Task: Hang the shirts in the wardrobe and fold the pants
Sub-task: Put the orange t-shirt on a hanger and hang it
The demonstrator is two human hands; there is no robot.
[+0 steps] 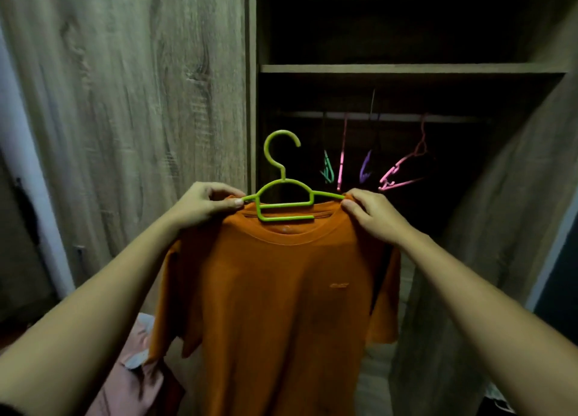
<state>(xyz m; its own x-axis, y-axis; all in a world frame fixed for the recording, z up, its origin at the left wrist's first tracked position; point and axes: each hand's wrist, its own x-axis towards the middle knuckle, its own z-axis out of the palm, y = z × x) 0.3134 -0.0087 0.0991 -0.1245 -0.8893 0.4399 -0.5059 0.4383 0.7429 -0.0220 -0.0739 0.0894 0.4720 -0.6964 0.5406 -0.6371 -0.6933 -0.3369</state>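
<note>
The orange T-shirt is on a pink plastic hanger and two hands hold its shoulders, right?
Not quite: the head view shows the orange T-shirt on a green plastic hanger, not pink. The left hand and right hand do hold its shoulders.

shirt (275,306) on hanger (283,196), in front of open wardrobe (406,69) | left hand (203,204) at left shoulder, right hand (372,217) at right | rail (391,117) behind, under shelf, with empty hangers (403,168) | closed door (125,103) at left
</note>
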